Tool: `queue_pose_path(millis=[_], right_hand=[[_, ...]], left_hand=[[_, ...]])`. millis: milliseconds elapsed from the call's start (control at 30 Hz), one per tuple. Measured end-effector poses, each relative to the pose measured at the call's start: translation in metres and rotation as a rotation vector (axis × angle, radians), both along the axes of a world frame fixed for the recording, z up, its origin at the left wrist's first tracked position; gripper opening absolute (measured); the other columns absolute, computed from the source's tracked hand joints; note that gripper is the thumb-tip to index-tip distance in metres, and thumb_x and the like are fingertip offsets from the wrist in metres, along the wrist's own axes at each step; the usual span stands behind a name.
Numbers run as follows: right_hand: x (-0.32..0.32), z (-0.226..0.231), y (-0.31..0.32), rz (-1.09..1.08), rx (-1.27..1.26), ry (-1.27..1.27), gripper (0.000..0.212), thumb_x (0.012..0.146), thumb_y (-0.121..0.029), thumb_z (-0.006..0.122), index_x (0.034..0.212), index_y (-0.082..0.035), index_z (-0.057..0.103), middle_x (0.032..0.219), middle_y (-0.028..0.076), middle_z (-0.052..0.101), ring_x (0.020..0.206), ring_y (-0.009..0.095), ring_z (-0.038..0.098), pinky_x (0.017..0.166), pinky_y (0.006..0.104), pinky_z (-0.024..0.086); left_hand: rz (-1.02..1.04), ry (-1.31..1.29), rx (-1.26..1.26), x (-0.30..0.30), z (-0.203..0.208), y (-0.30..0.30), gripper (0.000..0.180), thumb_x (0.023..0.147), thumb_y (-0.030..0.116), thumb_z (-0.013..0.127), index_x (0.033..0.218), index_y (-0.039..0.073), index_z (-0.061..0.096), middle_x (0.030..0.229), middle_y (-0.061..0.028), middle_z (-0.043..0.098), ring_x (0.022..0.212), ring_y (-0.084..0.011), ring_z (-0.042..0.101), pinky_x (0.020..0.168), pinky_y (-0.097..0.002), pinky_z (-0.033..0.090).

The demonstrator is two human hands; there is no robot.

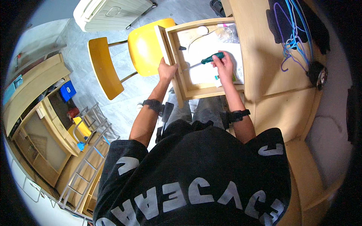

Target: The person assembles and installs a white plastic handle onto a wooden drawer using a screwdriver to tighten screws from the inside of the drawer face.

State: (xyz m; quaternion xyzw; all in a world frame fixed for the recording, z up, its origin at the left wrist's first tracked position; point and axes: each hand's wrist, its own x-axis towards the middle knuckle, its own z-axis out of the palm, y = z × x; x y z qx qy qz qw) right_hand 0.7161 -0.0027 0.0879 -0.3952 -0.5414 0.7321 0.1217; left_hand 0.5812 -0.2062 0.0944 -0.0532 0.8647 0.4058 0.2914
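A pale wooden drawer (203,23) is pulled out from the desk. My left hand (167,71) is closed over the edge of the drawer's front panel (163,42), on its near half. Inside the drawer, my right hand (225,69) grips the green handle of a screwdriver (207,60). Its thin metal shaft points left, and the tip is close to the inner face of the front panel; whether it touches cannot be made out. Below the screwdriver lie white papers (230,52). A pale cable (193,40) curls behind them, beside a clear plastic bag (226,35) and a small round white item (203,30).
A yellow chair (147,47) stands just left of the drawer. On the desk top (252,56) to the right, blue and purple hangers (294,41) rest by dark cloth. A white wheeled case (113,13) is at the back. Far left are a metal ladder (81,175) and wooden furniture.
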Motion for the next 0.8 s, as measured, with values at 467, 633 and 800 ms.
queue_pose_path(millis=[467,633,800], right_hand=[[-0.039,-0.033,-0.003,-0.277,-0.173,0.044,0.047,0.091,-0.005,0.057,0.134,-0.007,0.039,0.096,0.013,0.056,0.069,0.018,0.062,0.064,0.0294,0.056],[-0.042,-0.025,-0.004,-0.223,-0.198,0.020,0.047,0.091,-0.004,0.057,0.134,-0.007,0.039,0.096,0.013,0.056,0.070,0.017,0.061,0.065,0.0299,0.056],[-0.042,-0.026,-0.005,-0.256,-0.205,0.029,0.042,0.091,-0.001,0.056,0.130,-0.005,0.042,0.101,0.016,0.055,0.074,0.019,0.061,0.068,0.0307,0.057]], left_hand=[[-0.137,-0.009,-0.091,-0.005,0.005,0.000,0.046,0.068,0.016,0.069,0.108,-0.002,0.056,0.080,-0.0199,0.068,0.073,-0.0300,0.068,0.072,-0.0373,0.054],[-0.168,0.042,-0.124,-0.004,0.007,0.001,0.047,0.069,0.016,0.069,0.110,-0.002,0.055,0.077,-0.0195,0.067,0.066,-0.0293,0.067,0.066,-0.0374,0.054],[-0.138,-0.034,-0.098,-0.005,0.009,0.005,0.049,0.070,0.015,0.069,0.113,-0.003,0.053,0.080,-0.0219,0.067,0.068,-0.0319,0.067,0.067,-0.0385,0.055]])
